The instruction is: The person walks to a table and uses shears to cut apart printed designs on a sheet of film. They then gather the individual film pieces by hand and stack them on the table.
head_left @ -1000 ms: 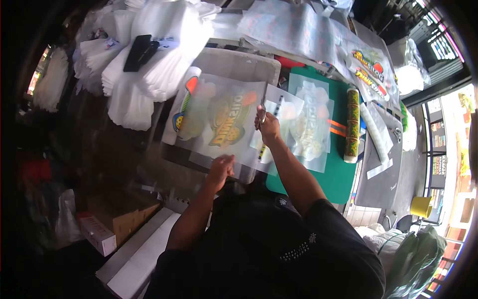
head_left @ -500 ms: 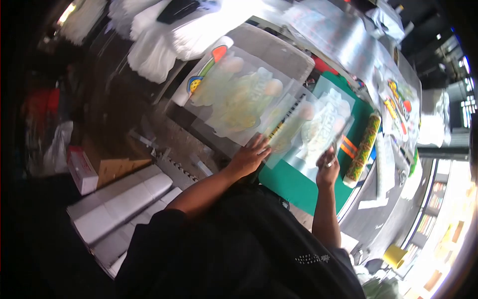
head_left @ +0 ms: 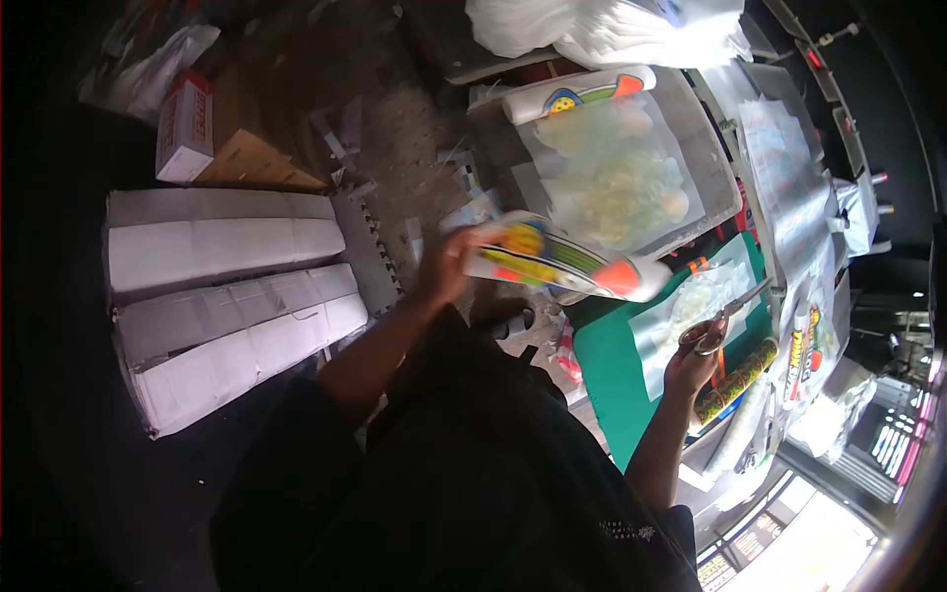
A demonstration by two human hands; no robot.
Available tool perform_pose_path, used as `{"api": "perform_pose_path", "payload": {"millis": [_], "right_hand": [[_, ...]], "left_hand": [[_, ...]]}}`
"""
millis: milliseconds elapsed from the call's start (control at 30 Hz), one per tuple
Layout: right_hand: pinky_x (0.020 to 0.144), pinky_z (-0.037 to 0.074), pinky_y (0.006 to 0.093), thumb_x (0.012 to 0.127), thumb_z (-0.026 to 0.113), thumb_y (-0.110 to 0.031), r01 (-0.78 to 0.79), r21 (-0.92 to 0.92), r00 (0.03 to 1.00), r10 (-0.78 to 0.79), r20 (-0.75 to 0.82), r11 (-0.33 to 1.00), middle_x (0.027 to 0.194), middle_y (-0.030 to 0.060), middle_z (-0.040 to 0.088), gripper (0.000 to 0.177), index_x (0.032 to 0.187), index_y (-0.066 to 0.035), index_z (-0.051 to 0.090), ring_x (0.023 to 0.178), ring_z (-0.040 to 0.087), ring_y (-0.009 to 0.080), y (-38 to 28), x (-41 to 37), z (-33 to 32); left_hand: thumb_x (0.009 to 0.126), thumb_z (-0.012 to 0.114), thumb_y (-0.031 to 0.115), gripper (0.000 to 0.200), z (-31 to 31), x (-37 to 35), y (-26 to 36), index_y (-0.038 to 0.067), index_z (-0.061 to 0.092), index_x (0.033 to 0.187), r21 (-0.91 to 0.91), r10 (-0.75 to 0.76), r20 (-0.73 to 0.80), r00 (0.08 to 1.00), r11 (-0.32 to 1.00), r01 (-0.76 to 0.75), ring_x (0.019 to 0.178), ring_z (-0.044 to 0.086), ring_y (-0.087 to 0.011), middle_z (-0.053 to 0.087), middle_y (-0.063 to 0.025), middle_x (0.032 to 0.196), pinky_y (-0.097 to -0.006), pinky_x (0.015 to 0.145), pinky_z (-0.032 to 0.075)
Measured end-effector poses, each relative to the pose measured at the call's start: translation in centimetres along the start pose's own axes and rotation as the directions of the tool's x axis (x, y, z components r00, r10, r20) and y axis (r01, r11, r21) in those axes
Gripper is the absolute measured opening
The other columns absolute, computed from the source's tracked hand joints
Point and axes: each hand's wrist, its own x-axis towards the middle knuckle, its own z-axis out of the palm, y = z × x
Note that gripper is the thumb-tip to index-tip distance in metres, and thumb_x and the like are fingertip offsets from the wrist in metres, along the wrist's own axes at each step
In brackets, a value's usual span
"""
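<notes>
My left hand (head_left: 449, 266) is closed around one end of a curled printed sheet (head_left: 582, 266), which shows yellow, green and red artwork on white and is partly blurred. The sheet hangs in the air left of the green cutting mat (head_left: 614, 370). In my right hand (head_left: 691, 371) is a pair of scissors (head_left: 712, 333), fingers at the handles and blades pointing up and away. Under the scissors, a pale translucent sheet (head_left: 659, 326) with a faint print lies on the mat. Another translucent sheet (head_left: 617, 178) lies farther off, its far end rolled into a white printed roll (head_left: 528, 106).
A yellow-green patterned roll (head_left: 738, 383) lies along the mat's right side. Long white cartons (head_left: 222, 237) stand on the left, near a brown cardboard box (head_left: 252, 153). White bundles (head_left: 612, 30) sit at the back. Scraps litter the floor (head_left: 395, 158).
My left hand has left the sheets on the table and moved left, now holding a curled printed piece. My right hand still holds the scissors, now raised. The view has turned.
</notes>
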Motion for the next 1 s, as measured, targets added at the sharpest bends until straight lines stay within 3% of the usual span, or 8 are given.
{"api": "perform_pose_path", "payload": {"millis": [167, 233, 333, 467, 633, 733, 767, 1000], "right_hand": [[0.049, 0.034, 0.0211, 0.095, 0.051, -0.037, 0.022, -0.077, 0.996, -0.015, 0.083, 0.997, 0.062, -0.0021, 0.042, 0.032, 0.081, -0.008, 0.050, 0.054, 0.041, 0.0061, 0.0, -4.1, 5.0], [0.053, 0.034, 0.0214, 0.093, 0.054, -0.039, -0.062, -0.028, 0.994, 0.064, 0.087, 0.998, 0.066, -0.0022, 0.043, 0.032, 0.082, -0.010, 0.048, 0.057, 0.041, 0.0065, 0.0, -6.9, 7.6], [0.052, 0.034, 0.0211, 0.095, 0.051, -0.039, -0.050, -0.027, 0.978, 0.055, 0.202, 0.998, 0.067, -0.0029, 0.043, 0.031, 0.086, -0.009, 0.051, 0.058, 0.042, 0.0062, 2.0, -10.0, 10.3], [0.051, 0.034, 0.0215, 0.097, 0.047, -0.041, 0.088, -0.294, 0.958, -0.001, 0.286, 0.952, 0.067, -0.0025, 0.045, 0.037, 0.080, -0.007, 0.051, 0.057, 0.042, 0.0062, 2.9, -15.1, 13.7], [0.049, 0.037, 0.0239, 0.095, 0.051, -0.034, 0.049, -0.177, 0.978, -0.012, 0.209, 0.983, 0.066, -0.0019, 0.049, 0.031, 0.083, -0.006, 0.054, 0.057, 0.047, 0.0071, 2.3, -19.6, 13.1], [0.048, 0.036, 0.0237, 0.094, 0.053, -0.034, 0.005, -0.259, 0.995, 0.021, 0.099, 0.966, 0.063, -0.0016, 0.047, 0.030, 0.080, -0.007, 0.052, 0.053, 0.045, 0.0077, 1.2, -20.4, 10.4], [0.048, 0.036, 0.0237, 0.094, 0.053, -0.034, 0.014, -0.247, 0.998, 0.002, 0.066, 0.969, 0.063, -0.0016, 0.047, 0.030, 0.080, -0.007, 0.052, 0.053, 0.045, 0.0077, 1.3, -20.7, 9.2], [0.049, 0.037, 0.0232, 0.091, 0.059, -0.033, 0.012, 0.006, 0.971, -0.011, -0.241, 1.000, 0.064, -0.0006, 0.048, 0.028, 0.080, -0.008, 0.053, 0.053, 0.046, 0.0088, 1.2, -24.1, 1.2]], "left_hand": [[0.090, 0.052, 0.016, 0.018, -19.8, -6.6, -10.4, 0.001, 0.058, 0.099, 0.862, 0.192, -0.026, 0.981, 0.502, -0.075, 0.076, 0.065, -0.0182, 0.065, -0.0081, 0.091, -0.0318, 0.062, 0.053], [0.091, 0.049, 0.014, 0.016, -24.4, -10.8, -15.3, 0.000, 0.056, 0.096, 0.094, -0.296, -0.490, 0.819, 0.917, 0.388, 0.069, 0.065, -0.0191, 0.061, -0.0093, 0.088, -0.0298, 0.052, 0.052], [0.093, 0.047, 0.014, 0.018, -28.6, -14.4, -14.2, -0.001, 0.056, 0.095, -0.086, -0.497, -0.521, 0.694, 0.839, 0.537, 0.059, 0.063, -0.0201, 0.060, -0.0113, 0.086, -0.0281, 0.048, 0.050], [0.094, 0.045, 0.015, 0.020, -30.3, -17.1, -14.1, 0.000, 0.057, 0.094, -0.082, -0.476, -0.580, 0.661, 0.841, 0.534, 0.054, 0.062, -0.0183, 0.061, -0.0126, 0.085, -0.0283, 0.050, 0.050], [0.092, 0.047, 0.015, 0.019, -29.1, -16.0, -15.7, 0.000, 0.058, 0.095, 0.565, -0.147, -0.363, 0.920, 0.750, 0.343, 0.064, 0.065, -0.0248, 0.062, -0.0159, 0.083, -0.0381, 0.061, 0.051], [0.082, 0.057, 0.013, 0.017, -26.9, -12.7, -15.0, 0.002, 0.060, 0.094, 0.365, -0.573, -0.225, 0.788, 0.700, 0.614, 0.078, 0.064, -0.0304, 0.063, -0.0176, 0.088, -0.0415, 0.065, 0.050], [0.073, 0.064, 0.011, 0.021, -25.9, -13.3, -20.8, 0.003, 0.060, 0.092, 0.608, -0.231, -0.176, 0.957, 0.739, 0.291, 0.077, 0.064, -0.0302, 0.064, -0.0177, 0.087, -0.0425, 0.065, 0.049], [0.077, 0.065, 0.013, 0.024, -12.2, -5.2, -20.5, 0.005, 0.058, 0.099, -0.001, -0.575, 0.096, 0.813, 0.817, 0.577, 0.077, 0.065, -0.0245, 0.063, -0.0096, 0.087, -0.0409, 0.064, 0.049]]}}
